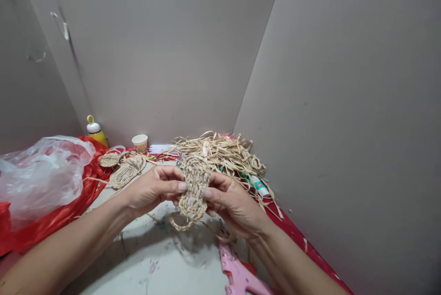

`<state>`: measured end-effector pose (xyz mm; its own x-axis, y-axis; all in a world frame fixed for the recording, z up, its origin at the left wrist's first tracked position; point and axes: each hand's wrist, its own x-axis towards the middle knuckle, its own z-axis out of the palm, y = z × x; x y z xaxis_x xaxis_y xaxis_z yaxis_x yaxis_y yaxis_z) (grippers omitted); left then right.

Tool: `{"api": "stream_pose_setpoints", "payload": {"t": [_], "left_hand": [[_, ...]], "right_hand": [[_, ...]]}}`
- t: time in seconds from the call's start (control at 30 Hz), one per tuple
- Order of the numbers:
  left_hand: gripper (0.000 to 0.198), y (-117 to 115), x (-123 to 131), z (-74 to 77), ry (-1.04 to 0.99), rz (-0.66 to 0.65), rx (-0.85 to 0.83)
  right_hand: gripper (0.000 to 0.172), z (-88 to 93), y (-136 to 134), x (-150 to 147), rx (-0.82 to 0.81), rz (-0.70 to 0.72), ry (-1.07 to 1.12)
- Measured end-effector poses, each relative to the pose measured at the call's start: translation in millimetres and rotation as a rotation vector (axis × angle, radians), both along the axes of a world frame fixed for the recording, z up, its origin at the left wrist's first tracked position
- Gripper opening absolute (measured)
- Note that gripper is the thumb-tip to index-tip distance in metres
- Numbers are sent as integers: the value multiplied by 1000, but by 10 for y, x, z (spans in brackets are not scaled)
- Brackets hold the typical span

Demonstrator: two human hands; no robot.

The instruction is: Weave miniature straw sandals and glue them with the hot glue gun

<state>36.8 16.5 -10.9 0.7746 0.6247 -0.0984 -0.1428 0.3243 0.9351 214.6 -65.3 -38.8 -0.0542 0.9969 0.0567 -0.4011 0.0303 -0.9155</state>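
Observation:
A small woven straw piece [195,184], elongated and made of braided strands, is held up over the table. My left hand [155,187] pinches its left edge between thumb and fingers. On the opposite edge, my right hand [230,198] grips it in the same way. A loop of braid hangs from its lower end, and a thin strand trails off to the right beneath my right hand. Just below my right hand lies a pink glue gun [237,269]. Behind the piece is a heap of loose raffia strips [220,150].
Coiled woven pieces [127,171] lie at the back left, near a paper cup [139,142] and a yellow bottle [97,133]. A clear plastic bag [44,175] rests on red plastic at the left. A white tube [259,185] lies by the raffia. Grey panels [155,56] enclose the table.

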Motion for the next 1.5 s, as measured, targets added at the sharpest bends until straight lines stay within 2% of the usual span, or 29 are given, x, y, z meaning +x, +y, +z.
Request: {"api": "stream_pose_setpoints", "payload": {"t": [0.3,0.77,1.27,1.5], "left_hand": [[25,32,-5,-27,-1,-79,40],[19,68,-1,-55,-40,-94,54],[27,84,-1,-49,13,-101,74],[23,105,3,-44,9,-106,110]], "right_hand": [[22,-23,33,4,5,-62,21],[28,-59,54,-25,3,-111,33],[29,-26,29,64,19,-60,-185],[35,-2,-2,85,62,-57,-318]]}}
